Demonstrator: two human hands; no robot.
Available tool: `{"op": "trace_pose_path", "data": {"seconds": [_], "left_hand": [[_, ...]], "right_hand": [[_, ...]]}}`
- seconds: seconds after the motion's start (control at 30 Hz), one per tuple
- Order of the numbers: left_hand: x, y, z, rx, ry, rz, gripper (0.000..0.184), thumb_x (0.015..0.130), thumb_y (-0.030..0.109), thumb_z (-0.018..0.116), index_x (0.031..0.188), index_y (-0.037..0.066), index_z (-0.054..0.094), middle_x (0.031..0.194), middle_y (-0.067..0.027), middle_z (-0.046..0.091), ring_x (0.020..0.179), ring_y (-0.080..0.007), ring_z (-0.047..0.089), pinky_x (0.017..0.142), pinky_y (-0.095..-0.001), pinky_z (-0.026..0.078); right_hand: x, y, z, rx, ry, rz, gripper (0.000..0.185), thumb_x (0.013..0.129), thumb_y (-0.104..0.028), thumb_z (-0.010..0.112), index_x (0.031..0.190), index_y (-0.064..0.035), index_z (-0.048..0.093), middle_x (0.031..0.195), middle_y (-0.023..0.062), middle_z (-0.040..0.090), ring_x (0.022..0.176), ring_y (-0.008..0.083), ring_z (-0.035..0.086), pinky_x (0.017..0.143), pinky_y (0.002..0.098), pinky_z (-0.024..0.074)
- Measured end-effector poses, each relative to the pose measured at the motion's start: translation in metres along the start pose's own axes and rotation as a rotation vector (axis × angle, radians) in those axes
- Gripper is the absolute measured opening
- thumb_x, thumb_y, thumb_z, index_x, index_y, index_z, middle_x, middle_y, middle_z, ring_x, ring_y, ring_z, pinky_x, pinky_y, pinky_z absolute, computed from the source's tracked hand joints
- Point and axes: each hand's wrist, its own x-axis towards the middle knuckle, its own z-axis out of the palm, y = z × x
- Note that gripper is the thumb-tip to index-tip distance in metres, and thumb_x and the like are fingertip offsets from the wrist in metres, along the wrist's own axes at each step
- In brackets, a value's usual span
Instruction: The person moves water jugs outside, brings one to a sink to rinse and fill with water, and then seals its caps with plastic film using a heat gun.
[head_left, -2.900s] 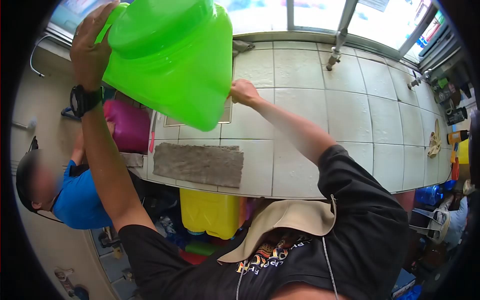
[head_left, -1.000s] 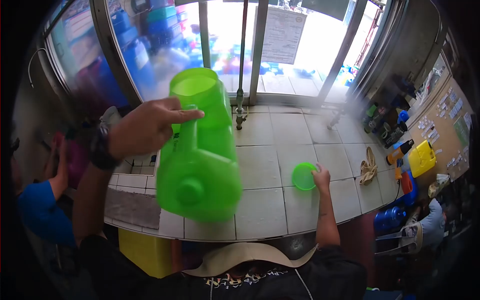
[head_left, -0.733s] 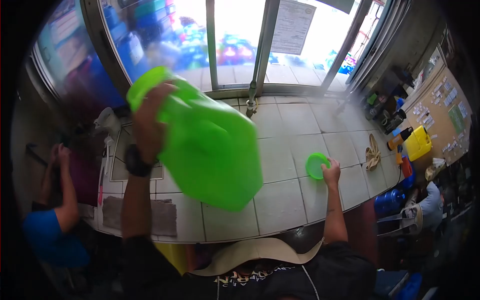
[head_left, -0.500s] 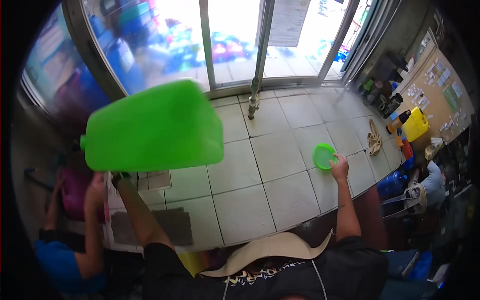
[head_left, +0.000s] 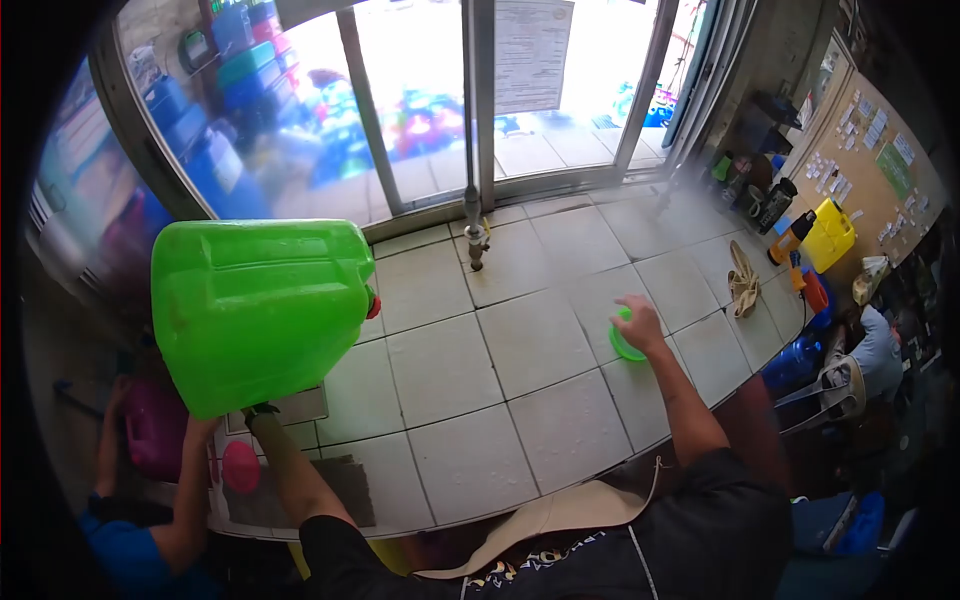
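Observation:
A big green container [head_left: 265, 310], with a red cap on its right side, is above the left end of the tiled counter [head_left: 450, 440]. My left forearm reaches up to it; behind the container my left hand is hidden, with only the wristband showing. My right hand [head_left: 638, 322] is over a green round lid [head_left: 628, 350], thumb and forefinger apart. The lid shows below and around the fingers. A co-worker's hand [head_left: 203, 428] is at the container's lower edge.
The co-worker's other arm is beside a magenta container [head_left: 155, 430]. A pink round object [head_left: 240, 466] and a grey cloth [head_left: 350, 490] lie at the counter's left. A metal valve [head_left: 475, 245] stands near the window. Tan straps [head_left: 742, 280] and a yellow jug [head_left: 828, 235] are at right.
The green container has gone left and turned, showing its red cap. My right hand has opened over the lid after holding its edge. The pink round object has come into view.

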Motion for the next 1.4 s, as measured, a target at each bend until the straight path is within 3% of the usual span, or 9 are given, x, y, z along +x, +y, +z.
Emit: {"op": "trace_pose_path", "data": {"seconds": [0.27,0.57,0.73,0.87,0.93,1.13,1.2,1.23,1.4], "left_hand": [[-0.048,0.072,0.045,0.224,0.136,0.020,0.039,0.081,0.027,0.056,0.110,0.001,0.057,0.114,-0.0161,0.056,0.108,-0.0315,0.053,0.091,-0.0405,0.042],[-0.053,0.277,0.247,0.478,0.002,0.503,0.039,0.082,0.028,0.056,0.110,0.001,0.058,0.114,-0.0170,0.057,0.109,-0.0316,0.053,0.091,-0.0402,0.041],[-0.078,0.410,0.382,0.227,-0.136,0.646,0.040,0.068,0.018,0.071,0.106,0.008,0.065,0.100,-0.0139,0.057,0.098,-0.0284,0.055,0.083,-0.0357,0.045],[-0.089,0.441,0.427,0.283,-0.306,0.695,0.044,0.062,0.014,0.073,0.106,0.010,0.066,0.079,-0.0092,0.055,0.067,-0.0189,0.048,0.058,-0.0313,0.040],[-0.087,0.460,0.435,0.266,-0.740,0.281,0.044,0.065,0.011,0.069,0.108,0.010,0.065,0.073,-0.0084,0.057,0.068,-0.0172,0.052,0.060,-0.0306,0.042],[-0.065,0.479,0.443,-0.291,-1.086,0.180,0.044,0.072,0.008,0.059,0.116,0.008,0.060,0.097,-0.0096,0.066,0.085,-0.0203,0.061,0.083,-0.0309,0.047],[-0.063,0.495,0.441,-0.354,-1.205,-0.230,0.044,0.072,0.005,0.055,0.116,0.006,0.059,0.101,-0.0095,0.065,0.093,-0.0205,0.060,0.087,-0.0333,0.046],[-0.063,0.510,0.444,-0.060,-1.216,0.177,0.050,0.071,0.004,0.053,0.121,0.005,0.055,0.102,-0.0110,0.065,0.095,-0.0235,0.061,0.088,-0.0357,0.046],[-0.080,0.538,0.452,-0.076,-1.077,0.182,0.056,0.072,0.010,0.054,0.127,0.005,0.047,0.099,-0.0161,0.063,0.090,-0.0299,0.063,0.084,-0.0388,0.047]], "right_hand": [[0.021,0.056,-0.007,-0.302,-0.414,-0.364,0.088,0.067,-0.068,0.057,0.138,-0.0205,0.035,0.144,0.0176,0.021,0.134,0.0358,0.018,0.105,0.0597,0.0138],[0.125,0.293,-0.102,-0.199,-0.083,-0.145,0.077,0.067,-0.062,0.060,0.126,-0.0139,0.049,0.134,0.0161,0.040,0.128,0.0316,0.030,0.106,0.0555,0.0149],[0.164,0.365,-0.123,-0.348,0.160,0.080,0.055,0.071,-0.036,0.066,0.120,-0.0124,0.054,0.131,0.0136,0.042,0.126,0.0307,0.033,0.104,0.0562,0.0194],[0.210,0.356,-0.120,-0.138,0.102,-0.079,0.049,0.070,-0.025,0.066,0.117,-0.0117,0.056,0.128,0.0132,0.045,0.122,0.0309,0.036,0.102,0.0522,0.0273],[0.243,0.346,-0.100,0.124,0.047,-0.258,0.048,0.072,-0.023,0.064,0.117,-0.0105,0.056,0.120,0.0132,0.052,0.112,0.0315,0.047,0.095,0.0453,0.0379],[0.311,0.306,-0.031,0.984,-0.495,-0.013,0.045,0.077,-0.024,0.062,0.117,-0.0053,0.057,0.108,0.0155,0.061,0.091,0.0277,0.061,0.077,0.0343,0.0498],[0.322,0.296,-0.019,1.152,-0.600,0.051,0.045,0.077,-0.024,0.062,0.117,-0.0051,0.057,0.108,0.0155,0.061,0.091,0.0275,0.061,0.077,0.0343,0.0498],[0.327,0.288,-0.020,1.209,-0.637,0.077,0.045,0.077,-0.024,0.062,0.117,-0.0051,0.057,0.108,0.0155,0.061,0.092,0.0274,0.061,0.077,0.0343,0.0498],[0.307,0.296,-0.039,1.195,-0.638,0.083,0.044,0.077,-0.024,0.062,0.117,-0.0047,0.057,0.108,0.0157,0.061,0.093,0.0270,0.061,0.077,0.0344,0.0498]]}}
